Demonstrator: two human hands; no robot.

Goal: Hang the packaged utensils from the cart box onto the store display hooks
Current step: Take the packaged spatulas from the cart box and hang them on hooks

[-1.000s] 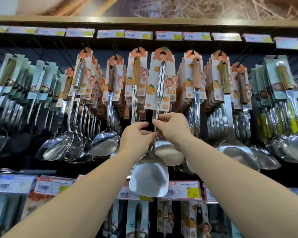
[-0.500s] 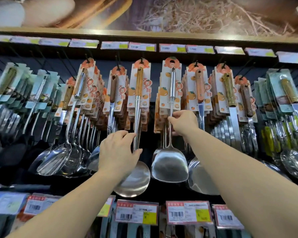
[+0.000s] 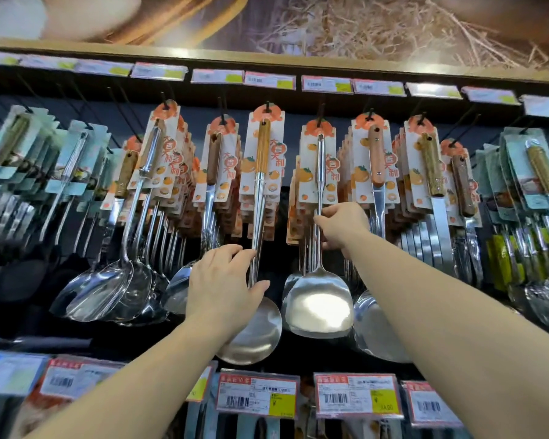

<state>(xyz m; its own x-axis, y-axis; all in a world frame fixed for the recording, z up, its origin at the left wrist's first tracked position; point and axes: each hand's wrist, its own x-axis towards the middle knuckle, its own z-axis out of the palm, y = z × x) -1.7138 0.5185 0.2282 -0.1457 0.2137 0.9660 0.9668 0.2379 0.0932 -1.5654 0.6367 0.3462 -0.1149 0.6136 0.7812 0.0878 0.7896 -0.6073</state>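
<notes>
Right of centre, the right hand [image 3: 341, 228] pinches the vertical turner [image 3: 320, 274]; the left hand [image 3: 224, 286], relaxed, touches the neighbouring skimmer [image 3: 256, 248].

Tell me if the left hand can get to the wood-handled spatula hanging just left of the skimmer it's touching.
Probably yes. The left hand rests on the skimmer; the wood-handled spatula hangs on the next hook, front of its stack, nothing between.
</notes>
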